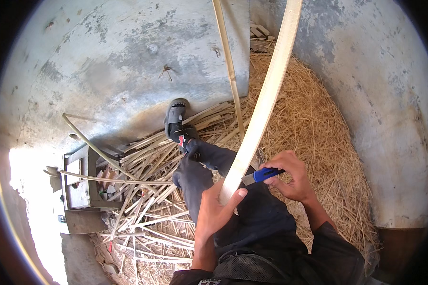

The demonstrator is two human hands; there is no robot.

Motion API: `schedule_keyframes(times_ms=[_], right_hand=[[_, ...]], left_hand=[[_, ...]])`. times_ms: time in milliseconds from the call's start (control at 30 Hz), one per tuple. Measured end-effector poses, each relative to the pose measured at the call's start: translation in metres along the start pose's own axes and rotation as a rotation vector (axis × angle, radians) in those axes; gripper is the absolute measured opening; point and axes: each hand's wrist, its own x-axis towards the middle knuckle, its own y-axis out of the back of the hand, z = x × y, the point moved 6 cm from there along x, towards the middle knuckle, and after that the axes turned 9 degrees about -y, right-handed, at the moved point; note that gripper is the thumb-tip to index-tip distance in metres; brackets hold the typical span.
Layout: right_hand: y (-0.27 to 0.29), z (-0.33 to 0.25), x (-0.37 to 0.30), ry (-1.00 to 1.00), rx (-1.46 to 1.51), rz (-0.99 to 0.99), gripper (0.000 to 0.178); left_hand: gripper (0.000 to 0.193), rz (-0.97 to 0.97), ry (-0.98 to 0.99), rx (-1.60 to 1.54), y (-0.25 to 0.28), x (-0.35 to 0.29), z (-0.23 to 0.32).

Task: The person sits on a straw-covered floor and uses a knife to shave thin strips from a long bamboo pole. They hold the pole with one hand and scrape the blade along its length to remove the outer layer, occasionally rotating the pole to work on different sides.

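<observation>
A long, pale strip of split bamboo or wood rises from my lap and runs out of view at the top. Its near end is gripped by my left hand, with the thumb laid over the edge. My right hand is closed around a blue-handled utility knife. The knife's blade points left and meets the strip's right edge, just above my left hand. Below the strip are my dark trousers, with one leg stretched forward.
Loose split strips lie heaped on the left. A mound of fine straw-like shavings covers the floor at right. A thin pole leans on the grey wall. At far left stands an open-fronted box.
</observation>
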Motion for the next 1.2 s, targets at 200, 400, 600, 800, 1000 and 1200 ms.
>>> schedule_keyframes(times_ms=[200,400,600,800,1000,1200], right_hand=[[-0.006,-0.011,0.002,-0.015,0.035,0.009,0.034],[-0.005,-0.030,0.010,0.136,-0.142,0.038,0.036],[-0.003,-0.031,0.013,0.187,-0.295,0.146,0.039],[-0.007,-0.038,0.015,0.219,-0.408,0.159,0.034],[-0.007,-0.040,0.019,0.241,-0.471,0.182,0.032],[0.013,-0.020,0.032,0.197,-0.433,0.306,0.034]], left_hand=[[0.040,0.014,-0.069,-0.009,-0.001,0.001,0.002],[0.041,0.013,-0.093,-0.006,-0.001,0.001,-0.001],[0.040,0.045,-0.095,0.010,-0.001,0.002,0.001],[0.038,0.063,-0.084,0.057,-0.002,0.005,0.002],[0.038,0.101,-0.058,0.141,-0.004,0.005,-0.002],[0.042,0.072,0.026,0.211,-0.003,-0.006,-0.020]])
